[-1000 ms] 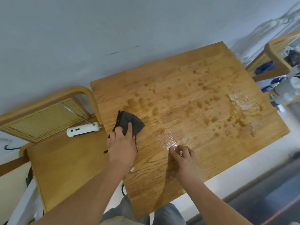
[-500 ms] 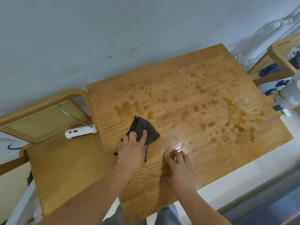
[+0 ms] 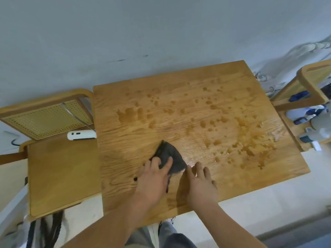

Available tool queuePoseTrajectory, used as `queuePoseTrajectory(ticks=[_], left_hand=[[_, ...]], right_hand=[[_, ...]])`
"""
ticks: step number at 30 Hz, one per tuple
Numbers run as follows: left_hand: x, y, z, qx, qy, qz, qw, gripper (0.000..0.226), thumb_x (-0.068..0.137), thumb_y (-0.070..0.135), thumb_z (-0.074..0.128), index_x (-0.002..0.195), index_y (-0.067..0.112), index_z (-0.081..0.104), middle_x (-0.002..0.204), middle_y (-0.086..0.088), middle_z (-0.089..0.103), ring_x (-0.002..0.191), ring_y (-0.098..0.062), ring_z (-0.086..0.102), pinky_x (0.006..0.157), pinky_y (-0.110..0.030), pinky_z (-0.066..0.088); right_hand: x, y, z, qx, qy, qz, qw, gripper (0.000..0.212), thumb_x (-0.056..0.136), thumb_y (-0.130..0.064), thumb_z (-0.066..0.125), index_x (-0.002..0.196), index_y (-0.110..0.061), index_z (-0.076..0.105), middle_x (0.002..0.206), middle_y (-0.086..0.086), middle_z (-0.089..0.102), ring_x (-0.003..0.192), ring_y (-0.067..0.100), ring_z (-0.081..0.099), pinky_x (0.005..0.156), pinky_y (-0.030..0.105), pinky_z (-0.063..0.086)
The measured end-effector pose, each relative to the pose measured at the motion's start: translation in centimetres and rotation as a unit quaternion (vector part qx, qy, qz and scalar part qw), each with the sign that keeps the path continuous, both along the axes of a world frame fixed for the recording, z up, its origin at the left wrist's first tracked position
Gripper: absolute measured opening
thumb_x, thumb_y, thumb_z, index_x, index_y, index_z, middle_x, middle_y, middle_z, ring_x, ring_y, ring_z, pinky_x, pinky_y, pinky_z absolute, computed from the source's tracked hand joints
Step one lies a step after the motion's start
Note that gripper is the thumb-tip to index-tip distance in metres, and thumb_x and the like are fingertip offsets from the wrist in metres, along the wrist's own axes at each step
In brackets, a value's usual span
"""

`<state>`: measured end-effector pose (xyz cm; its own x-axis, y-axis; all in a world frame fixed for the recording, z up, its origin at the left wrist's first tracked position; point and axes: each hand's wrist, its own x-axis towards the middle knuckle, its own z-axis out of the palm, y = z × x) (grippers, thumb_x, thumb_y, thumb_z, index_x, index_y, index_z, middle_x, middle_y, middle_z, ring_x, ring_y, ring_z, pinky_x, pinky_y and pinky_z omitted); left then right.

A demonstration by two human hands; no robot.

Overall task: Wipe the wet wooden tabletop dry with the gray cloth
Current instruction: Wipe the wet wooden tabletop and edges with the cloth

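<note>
The wooden tabletop (image 3: 188,108) fills the middle of the head view, speckled with dark water drops across its centre and right side, and with a wet patch at the upper left. A folded gray cloth (image 3: 170,154) lies on the wood near the front. My left hand (image 3: 154,179) presses down on the cloth's near part with spread fingers. My right hand (image 3: 200,183) lies flat on the wet wood just right of the cloth, its fingers straight.
A wooden chair (image 3: 59,172) with a cane back stands at the table's left side, and a white power strip (image 3: 81,135) lies on it. Another chair (image 3: 308,97) at the right holds bottles and white items. A pale wall runs behind the table.
My left hand has slid the cloth to the right along the front of the table, until it lies beside my right hand. The right hand has stayed planted.
</note>
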<state>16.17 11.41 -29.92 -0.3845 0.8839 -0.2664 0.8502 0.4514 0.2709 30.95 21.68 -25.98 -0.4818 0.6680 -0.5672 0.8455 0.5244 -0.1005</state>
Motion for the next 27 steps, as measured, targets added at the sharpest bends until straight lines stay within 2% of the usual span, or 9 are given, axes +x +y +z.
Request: queuePoseTrajectory(ticks=[2, 4, 9, 11, 15, 18, 20, 23, 27], left_hand=[[-1.0, -1.2, -0.9, 0.03, -0.013, -0.146, 0.989, 0.057, 0.102, 0.045, 0.045, 0.156, 0.04, 0.027, 0.125, -0.002, 0.043, 0.107, -0.026, 0.048, 0.085, -0.043, 0.048], [-4.2, -1.0, -1.0, 0.023, 0.042, -0.172, 0.984, 0.057, 0.102, 0.043, 0.047, 0.156, 0.041, 0.029, 0.128, -0.002, 0.046, 0.105, -0.026, 0.049, 0.085, -0.042, 0.048], [-6.3, 1.5, 0.3, -0.074, 0.052, 0.226, 0.97, 0.057, 0.108, 0.047, 0.027, 0.162, 0.036, 0.013, 0.134, -0.006, 0.035, 0.118, -0.027, 0.039, 0.094, -0.038, 0.046], [-3.6, 1.4, 0.5, -0.075, 0.051, 0.247, 0.965, 0.058, 0.108, 0.047, 0.026, 0.162, 0.032, 0.012, 0.132, -0.009, 0.036, 0.118, -0.028, 0.039, 0.093, -0.038, 0.048], [2.4, -1.9, 0.6, 0.029, -0.02, -0.028, 0.999, 0.055, 0.102, 0.043, 0.043, 0.155, 0.034, 0.035, 0.116, -0.001, 0.042, 0.1, -0.023, 0.05, 0.078, -0.034, 0.048], [-1.9, -2.1, 0.9, -0.034, 0.044, -0.207, 0.977, 0.056, 0.103, 0.048, 0.04, 0.157, 0.044, 0.024, 0.13, 0.001, 0.041, 0.113, -0.022, 0.046, 0.091, -0.037, 0.044], [-4.8, -1.9, 1.3, -0.106, 0.092, -0.096, 0.985, 0.058, 0.105, 0.047, 0.038, 0.158, 0.049, 0.014, 0.135, 0.002, 0.035, 0.12, -0.023, 0.039, 0.098, -0.039, 0.042], [-5.3, -1.8, 1.0, -0.079, 0.052, 0.243, 0.965, 0.057, 0.106, 0.048, 0.032, 0.16, 0.042, 0.017, 0.131, -0.002, 0.036, 0.117, -0.024, 0.038, 0.093, -0.04, 0.049], [1.4, -2.9, 0.8, -0.043, 0.03, 0.203, 0.978, 0.06, 0.105, 0.049, 0.033, 0.16, 0.034, 0.012, 0.122, -0.005, 0.036, 0.108, -0.024, 0.045, 0.085, -0.038, 0.052]], right_hand=[[1.0, 0.1, -0.6, -0.02, 0.01, 0.01, 1.0, 0.085, 0.093, -0.026, 0.058, 0.161, -0.033, 0.007, 0.169, -0.002, -0.013, 0.156, 0.03, -0.007, 0.113, 0.05, 0.04], [1.5, 0.2, -0.9, -0.019, 0.03, 0.012, 0.999, 0.084, 0.093, -0.028, 0.057, 0.16, -0.036, 0.006, 0.169, -0.005, -0.015, 0.156, 0.027, -0.009, 0.111, 0.049, 0.043], [2.0, 0.3, -1.6, -0.026, 0.022, 0.014, 0.999, 0.091, 0.094, -0.047, 0.061, 0.159, -0.041, -0.003, 0.167, -0.009, -0.024, 0.156, 0.024, -0.014, 0.114, 0.048, 0.04], [2.1, 0.4, -1.5, -0.024, 0.02, 0.02, 0.999, 0.092, 0.093, -0.048, 0.061, 0.159, -0.04, -0.004, 0.167, -0.008, -0.025, 0.156, 0.025, -0.014, 0.114, 0.048, 0.04], [2.2, 0.6, -1.3, -0.026, 0.021, 0.035, 0.999, 0.095, 0.092, -0.049, 0.062, 0.16, -0.038, -0.004, 0.168, -0.006, -0.021, 0.156, 0.026, -0.013, 0.11, 0.046, 0.044], [2.1, 0.8, -1.0, -0.031, 0.011, 0.044, 0.998, 0.097, 0.092, -0.048, 0.064, 0.16, -0.037, -0.004, 0.168, -0.006, -0.023, 0.156, 0.026, -0.014, 0.109, 0.046, 0.046], [1.9, 0.9, -0.6, -0.038, -0.003, 0.041, 0.998, 0.096, 0.094, -0.05, 0.061, 0.16, -0.038, -0.007, 0.167, -0.007, -0.027, 0.156, 0.026, -0.016, 0.11, 0.048, 0.045], [1.7, 0.7, -0.5, -0.034, -0.014, 0.045, 0.998, 0.095, 0.095, -0.05, 0.06, 0.16, -0.037, -0.009, 0.166, -0.006, -0.029, 0.155, 0.027, -0.017, 0.108, 0.049, 0.046], [2.0, 0.5, -0.7, -0.027, -0.012, 0.05, 0.998, 0.096, 0.095, -0.049, 0.061, 0.16, -0.037, -0.008, 0.166, -0.005, -0.028, 0.156, 0.027, -0.016, 0.106, 0.047, 0.048]])
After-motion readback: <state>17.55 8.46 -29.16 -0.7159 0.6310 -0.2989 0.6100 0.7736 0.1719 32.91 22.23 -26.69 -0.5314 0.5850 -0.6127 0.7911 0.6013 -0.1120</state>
